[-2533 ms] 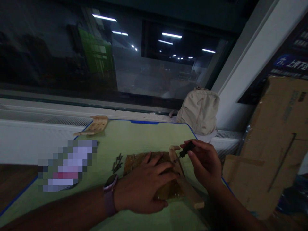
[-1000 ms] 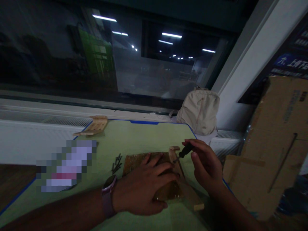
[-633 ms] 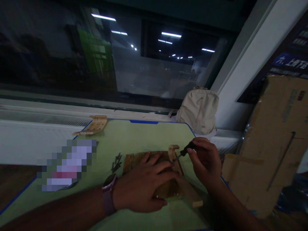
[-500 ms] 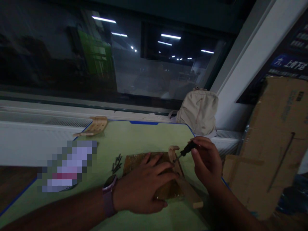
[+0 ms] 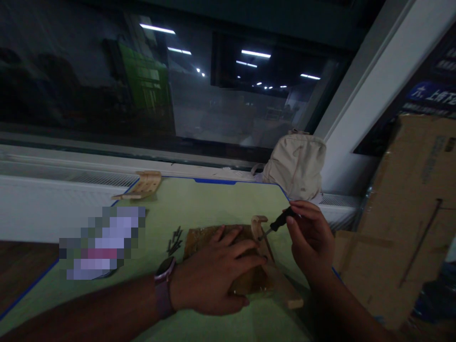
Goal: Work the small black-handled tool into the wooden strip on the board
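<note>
Well, left hand (image 5: 213,271) lies spread, palm-down.
</note>
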